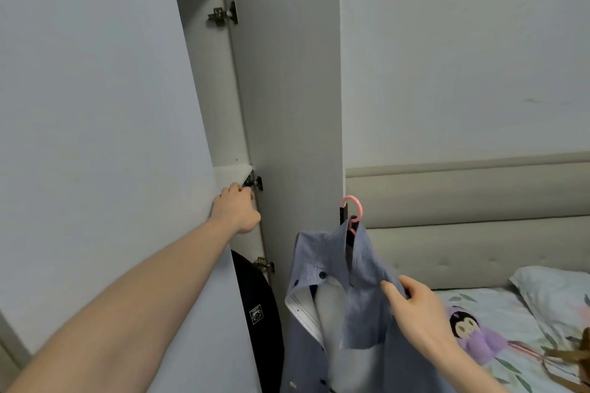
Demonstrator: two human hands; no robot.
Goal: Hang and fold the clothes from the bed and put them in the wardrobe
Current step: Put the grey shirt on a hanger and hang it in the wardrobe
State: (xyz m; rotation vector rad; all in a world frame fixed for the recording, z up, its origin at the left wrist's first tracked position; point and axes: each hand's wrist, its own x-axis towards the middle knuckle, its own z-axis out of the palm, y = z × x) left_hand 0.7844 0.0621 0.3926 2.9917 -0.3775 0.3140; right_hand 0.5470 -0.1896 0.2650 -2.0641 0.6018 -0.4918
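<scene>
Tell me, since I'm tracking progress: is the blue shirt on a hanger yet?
Yes. The blue shirt hangs from a pink hanger hooked on the wardrobe door.

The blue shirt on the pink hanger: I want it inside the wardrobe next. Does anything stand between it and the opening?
The open wardrobe door stands edge-on between the blue shirt and the opening; the pink hanger hooks its edge. The left hand holds the other door's edge.
</scene>
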